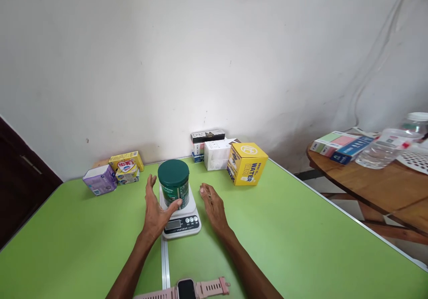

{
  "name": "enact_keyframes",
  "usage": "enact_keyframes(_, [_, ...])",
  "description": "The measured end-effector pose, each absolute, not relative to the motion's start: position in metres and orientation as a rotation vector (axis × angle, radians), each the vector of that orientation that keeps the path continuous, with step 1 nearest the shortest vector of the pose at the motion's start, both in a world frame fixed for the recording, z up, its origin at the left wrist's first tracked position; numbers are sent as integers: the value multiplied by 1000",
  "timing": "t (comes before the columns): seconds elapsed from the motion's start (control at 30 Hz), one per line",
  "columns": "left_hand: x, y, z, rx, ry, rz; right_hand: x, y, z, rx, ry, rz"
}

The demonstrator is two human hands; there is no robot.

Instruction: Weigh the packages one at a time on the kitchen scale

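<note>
A dark green canister [174, 181] with a green lid stands upright on a white kitchen scale [182, 230]. My left hand [156, 210] is at the canister's left side, fingers spread and the thumb reaching across its lower front. Whether the thumb touches the canister, I cannot tell. To the right of the scale is my right hand [214, 206], holding nothing, its fingers loosely extended and apart from the canister. The scale's display [173, 224] looks dark. Nearer to me, a pink-strapped smartwatch [186, 288] lies between my forearms.
Left at the back are a purple pack [100, 180] and yellow boxes [126, 163]. A yellow box [247, 164], a white box [216, 155] and a black box [207, 136] stand back right. A brown side table [361, 185] bears boxes and a clear plastic bottle [384, 147].
</note>
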State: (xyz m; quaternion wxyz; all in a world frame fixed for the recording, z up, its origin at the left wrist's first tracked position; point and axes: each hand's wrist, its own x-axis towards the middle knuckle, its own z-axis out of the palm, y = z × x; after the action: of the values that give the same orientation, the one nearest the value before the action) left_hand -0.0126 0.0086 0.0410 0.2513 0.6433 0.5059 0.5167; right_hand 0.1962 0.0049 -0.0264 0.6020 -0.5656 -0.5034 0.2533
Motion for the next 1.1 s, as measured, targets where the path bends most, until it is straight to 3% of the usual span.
enact_keyframes(0.2, [6,22,60,1779,1432,1245,171,-2,-24,-1118,-1477,221])
enact_keyframes(0.4, [18,32,73,1872,1468,1285,161,-3,-17,-1104,-1442,104])
enact_keyframes(0.6, [87,53,94,1961,1213,1248,209,4,3,-1224,-1239,24])
enact_keyframes(0.8, [165,81,63,1850,1129,1239,287,11,-13,-1493,-817,-300])
enact_keyframes(1.1, [196,102,26,1869,1206,1212,322,33,-43,-1600,-592,56])
